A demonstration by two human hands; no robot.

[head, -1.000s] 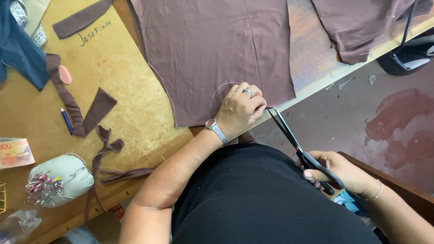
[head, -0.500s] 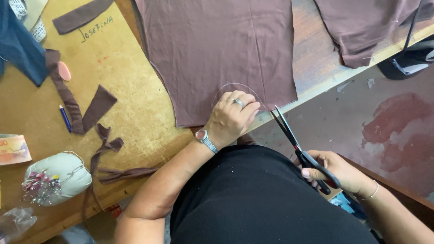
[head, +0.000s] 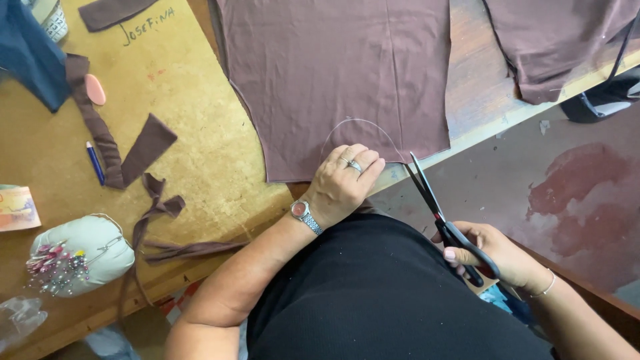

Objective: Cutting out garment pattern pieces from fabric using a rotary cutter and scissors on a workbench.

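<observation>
We see the left hand (head: 343,183) lying palm down on the near edge of a large brown fabric panel (head: 340,73), its grip released and flat, fingers together and pressing the cloth against the tabletop (head: 193,160); a ring sits on one finger and a wristwatch (head: 303,213) on the wrist just behind it. Just beyond the fingertips a thin pale curved line (head: 360,123) arcs across the fabric. To the right of that hand, off the tabletop edge and over the floor, the right hand (head: 490,253) has its grip clenched through the handles of a pair of black scissors (head: 440,213); the blades stand slightly parted and point up toward the fabric's near right corner, their tips just beside the left fingers but not touching the cloth as far as we can tell. Well to the left of the pressing hand lie brown fabric scraps (head: 147,143), a blue pen (head: 95,162), a pink chalk piece (head: 95,89) and a pale pincushion (head: 83,253) stuck with pins. Beyond the scissors' grip, farther right, a second brown fabric piece (head: 553,40) hangs over the tabletop edge.
</observation>
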